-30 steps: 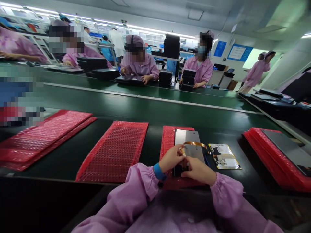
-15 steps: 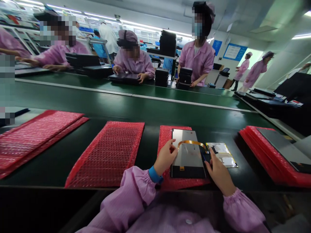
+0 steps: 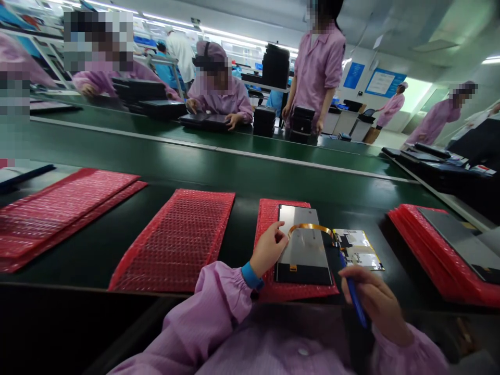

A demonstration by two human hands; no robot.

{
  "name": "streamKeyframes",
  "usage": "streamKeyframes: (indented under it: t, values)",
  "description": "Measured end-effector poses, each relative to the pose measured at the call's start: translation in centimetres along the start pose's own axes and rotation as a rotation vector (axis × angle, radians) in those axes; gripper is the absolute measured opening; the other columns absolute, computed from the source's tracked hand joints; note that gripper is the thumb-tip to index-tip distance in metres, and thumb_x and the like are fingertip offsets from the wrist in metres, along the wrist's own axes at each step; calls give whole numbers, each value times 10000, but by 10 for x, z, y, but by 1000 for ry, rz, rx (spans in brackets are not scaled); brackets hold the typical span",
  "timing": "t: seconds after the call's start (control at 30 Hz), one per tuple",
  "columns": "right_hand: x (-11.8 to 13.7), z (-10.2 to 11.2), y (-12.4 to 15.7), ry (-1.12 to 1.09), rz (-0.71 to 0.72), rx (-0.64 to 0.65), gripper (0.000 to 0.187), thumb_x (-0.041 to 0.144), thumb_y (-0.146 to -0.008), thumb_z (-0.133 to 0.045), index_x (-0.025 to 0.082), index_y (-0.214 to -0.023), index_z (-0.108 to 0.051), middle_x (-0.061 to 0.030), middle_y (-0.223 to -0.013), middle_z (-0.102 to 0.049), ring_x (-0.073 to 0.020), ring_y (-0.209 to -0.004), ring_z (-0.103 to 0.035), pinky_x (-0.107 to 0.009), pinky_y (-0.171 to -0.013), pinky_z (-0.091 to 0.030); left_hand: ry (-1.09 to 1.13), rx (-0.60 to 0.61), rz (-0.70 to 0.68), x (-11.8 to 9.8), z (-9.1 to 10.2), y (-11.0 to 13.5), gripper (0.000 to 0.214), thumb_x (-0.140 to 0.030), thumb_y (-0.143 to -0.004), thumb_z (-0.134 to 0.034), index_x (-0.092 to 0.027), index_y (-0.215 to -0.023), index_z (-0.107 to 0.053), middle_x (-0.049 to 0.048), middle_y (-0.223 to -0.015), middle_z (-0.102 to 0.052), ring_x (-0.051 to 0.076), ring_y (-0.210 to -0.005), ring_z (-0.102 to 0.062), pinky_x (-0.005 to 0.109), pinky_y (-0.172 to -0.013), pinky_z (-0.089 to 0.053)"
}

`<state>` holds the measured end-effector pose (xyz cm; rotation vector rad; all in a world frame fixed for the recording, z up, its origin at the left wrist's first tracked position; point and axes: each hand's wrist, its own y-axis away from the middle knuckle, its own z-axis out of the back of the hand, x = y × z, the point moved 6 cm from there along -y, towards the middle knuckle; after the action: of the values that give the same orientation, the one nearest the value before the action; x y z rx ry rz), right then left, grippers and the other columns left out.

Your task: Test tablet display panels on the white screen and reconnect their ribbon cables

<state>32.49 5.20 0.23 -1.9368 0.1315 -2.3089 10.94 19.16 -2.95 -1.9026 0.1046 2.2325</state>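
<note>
A flat display panel (image 3: 303, 245) lies on a red bubble-wrap bag (image 3: 269, 224) in front of me. An orange flex cable (image 3: 310, 227) arcs from it to a small circuit board (image 3: 357, 249) on the right. My left hand (image 3: 269, 248) rests on the panel's left edge, fingers curled and pressing on it. My right hand (image 3: 377, 302) is closed round a blue pen (image 3: 353, 291), whose tip points at the joint between panel and board.
More red bubble-wrap bags (image 3: 177, 239) lie to the left along the dark bench. A stack of red bags with a panel on top (image 3: 449, 245) sits at the right. Beyond runs a green conveyor belt (image 3: 234, 166), with people in pink coats behind it.
My right hand has left the panel's right edge, drawn back toward me and now holds a blue pen. The left hand stays on the panel. A person across the belt has stood up.
</note>
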Motion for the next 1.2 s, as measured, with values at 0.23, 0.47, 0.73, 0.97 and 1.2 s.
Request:
streamKeyframes:
  t: [0.23, 0.47, 0.73, 0.97, 1.2]
  values:
    - [-11, -61, -51, -149, 73, -196, 366, 585, -922, -509, 240, -797, -511, 90, -465, -403, -107, -385, -359, -209, -396, -311, 5, 14, 18, -1, 3, 1, 412, -122, -780, -574, -105, -1191, -549, -14, -722, -616, 149, -694, -615, 277, -693, -484]
    - [-23, -74, -59, 37, -5, -243, 436, 547, -862, -641, 221, -625, -474, 63, -437, -481, -114, -390, -421, -234, -429, -330, 15, 23, 18, -5, 5, 3, 399, -100, -766, -584, -112, -1165, -578, -5, -739, -637, 143, -686, -619, 277, -707, -498]
    - [-18, -76, -55, 196, 29, -235, 471, 558, -919, -539, 242, -584, -440, 66, -429, -460, -140, -420, -443, -269, -492, -370, 29, 57, 21, -3, 2, 5, 396, -101, -770, -572, -126, -1165, -582, -5, -747, -629, 137, -680, -611, 265, -684, -497]
    - [-14, -75, -54, 237, 45, -264, 489, 572, -929, -511, 244, -578, -418, 67, -436, -446, -137, -423, -447, -266, -491, -377, 37, 64, 28, -4, 2, 5, 378, -117, -766, -578, -128, -1144, -586, -3, -746, -623, 143, -692, -610, 271, -689, -492]
    - [-18, -59, -45, 218, 62, -394, 447, 520, -955, -498, 238, -615, -427, 76, -415, -438, -129, -378, -438, -245, -428, -379, 23, 61, 34, -3, 3, 3, 390, -112, -767, -568, -114, -1157, -574, -2, -739, -625, 144, -688, -606, 293, -717, -495]
